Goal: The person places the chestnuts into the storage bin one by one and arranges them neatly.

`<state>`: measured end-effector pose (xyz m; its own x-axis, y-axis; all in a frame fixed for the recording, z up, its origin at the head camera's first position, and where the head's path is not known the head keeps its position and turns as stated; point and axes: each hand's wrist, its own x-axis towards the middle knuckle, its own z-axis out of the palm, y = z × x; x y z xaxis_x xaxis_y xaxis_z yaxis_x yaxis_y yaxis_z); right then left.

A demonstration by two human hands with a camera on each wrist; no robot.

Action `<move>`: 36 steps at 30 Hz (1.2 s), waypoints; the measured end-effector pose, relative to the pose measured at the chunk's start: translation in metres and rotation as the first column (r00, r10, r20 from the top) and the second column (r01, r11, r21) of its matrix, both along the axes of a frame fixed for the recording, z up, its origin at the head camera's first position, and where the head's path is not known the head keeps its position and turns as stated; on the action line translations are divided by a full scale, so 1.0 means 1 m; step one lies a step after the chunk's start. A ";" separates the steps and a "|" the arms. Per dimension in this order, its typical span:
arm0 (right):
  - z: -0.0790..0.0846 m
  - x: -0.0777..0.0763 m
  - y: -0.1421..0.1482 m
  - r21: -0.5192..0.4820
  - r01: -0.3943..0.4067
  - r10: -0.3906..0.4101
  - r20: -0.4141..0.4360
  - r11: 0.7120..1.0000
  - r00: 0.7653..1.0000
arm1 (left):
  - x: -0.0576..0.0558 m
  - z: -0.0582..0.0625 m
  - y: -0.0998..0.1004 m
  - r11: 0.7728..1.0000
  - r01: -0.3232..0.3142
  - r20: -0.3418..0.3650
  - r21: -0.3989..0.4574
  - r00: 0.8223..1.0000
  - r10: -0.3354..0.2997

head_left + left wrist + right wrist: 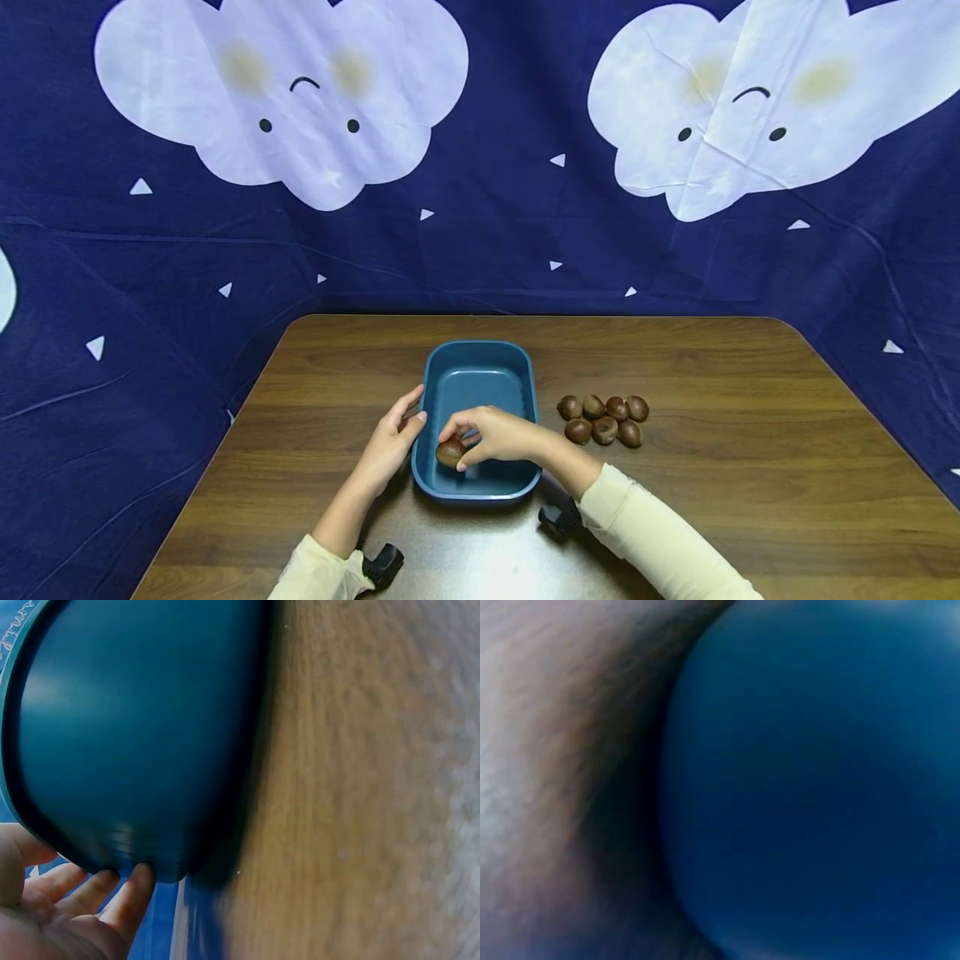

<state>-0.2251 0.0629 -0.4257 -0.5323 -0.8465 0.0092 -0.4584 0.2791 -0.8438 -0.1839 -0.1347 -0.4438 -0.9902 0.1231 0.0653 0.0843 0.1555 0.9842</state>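
Note:
A blue rectangular container (pixel 480 354) with rounded corners stands on the table. My left hand (pixel 387 442) rests against its left side, the thumb at the rim. In the left wrist view, the fingers (pixel 135 896) of that hand touch the container's outer wall (pixel 135 742). Reaching in over the right rim, my right hand (pixel 498 435) pinches a brown chestnut (pixel 450 453) between thumb and fingers, low in the container's near left part. The right wrist view holds only the blurred container wall (pixel 817 780) and tabletop; the hand is out of that view.
Several chestnuts (pixel 604 430) lie in two rows on the wooden table (pixel 720 492), right of the container. Behind the table's far edge hangs a dark blue cloth (pixel 517 233) printed with clouds. A black wrist device (pixel 384 567) shows at the left sleeve.

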 end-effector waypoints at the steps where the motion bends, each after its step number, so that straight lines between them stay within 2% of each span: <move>1: 0.000 -0.001 -0.001 0.007 0.000 0.000 0.012 1.000 1.000 | 0.000 0.000 0.000 1.000 0.002 -0.001 0.004 1.000 -0.002; 5: -0.003 -0.005 -0.005 0.025 -0.004 0.002 0.060 1.000 0.998 | -0.001 -0.001 -0.001 1.000 0.011 -0.003 0.011 1.000 -0.011; 9: -0.005 -0.005 -0.008 0.063 -0.011 0.006 0.070 0.998 0.997 | -0.002 -0.001 -0.001 1.000 0.018 -0.003 0.012 1.000 -0.018; 17: -0.004 -0.002 -0.009 0.161 -0.034 0.032 0.012 0.986 0.999 | -0.002 -0.001 -0.002 1.000 0.021 0.000 0.011 1.000 -0.021; 29: -0.003 -0.001 -0.009 0.190 -0.033 0.040 -0.031 0.981 0.999 | -0.001 0.003 -0.002 1.000 0.020 0.009 0.009 1.000 -0.020; 36: -0.002 -0.001 -0.008 0.158 -0.025 0.024 0.009 0.987 1.000 | -0.001 0.002 -0.002 0.999 0.028 0.041 0.021 0.999 -0.029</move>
